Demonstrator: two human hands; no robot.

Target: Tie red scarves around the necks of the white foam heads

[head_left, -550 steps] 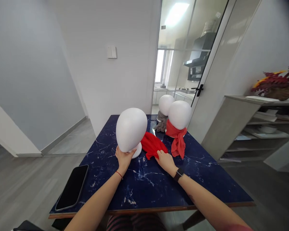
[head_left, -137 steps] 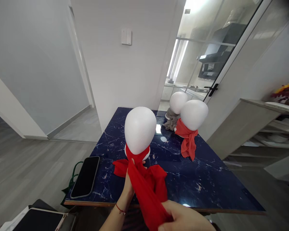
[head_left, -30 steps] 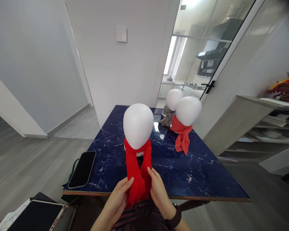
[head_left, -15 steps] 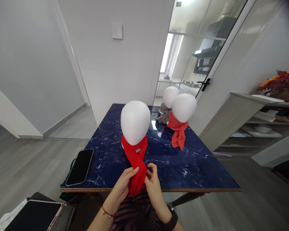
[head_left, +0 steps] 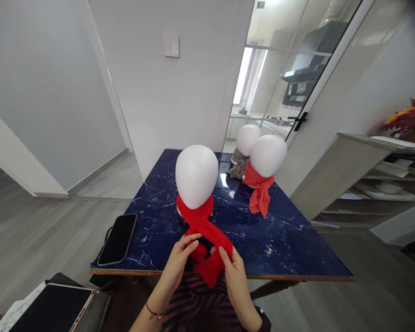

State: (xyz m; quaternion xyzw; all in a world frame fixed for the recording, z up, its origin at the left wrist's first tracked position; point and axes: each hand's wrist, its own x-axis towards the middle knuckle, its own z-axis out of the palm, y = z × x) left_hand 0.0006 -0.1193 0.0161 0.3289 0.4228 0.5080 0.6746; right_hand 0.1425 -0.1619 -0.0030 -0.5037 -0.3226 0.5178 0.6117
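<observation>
A white foam head (head_left: 196, 175) stands on the dark blue marble table (head_left: 283, 244), with a red scarf (head_left: 202, 226) wound round its neck. The scarf's two ends cross in front and hang toward me over the table's near edge. My left hand (head_left: 180, 258) pinches one end at the crossing. My right hand (head_left: 232, 267) grips the other end just beside it, fingers closed on the cloth. Both hands sit close together at the table's front edge.
A second foam head (head_left: 268, 156) with a knotted red scarf (head_left: 259, 193) and a third head (head_left: 247, 139) with a grey scarf stand at the back right. A black phone (head_left: 118, 239) lies at the table's left edge. A tablet (head_left: 53, 313) sits lower left. Shelves stand on the right.
The scarf, first lying on the table, now wraps the near head's neck. In the last second its hanging ends were crossed, and my hands now pull one end sideways to the right.
</observation>
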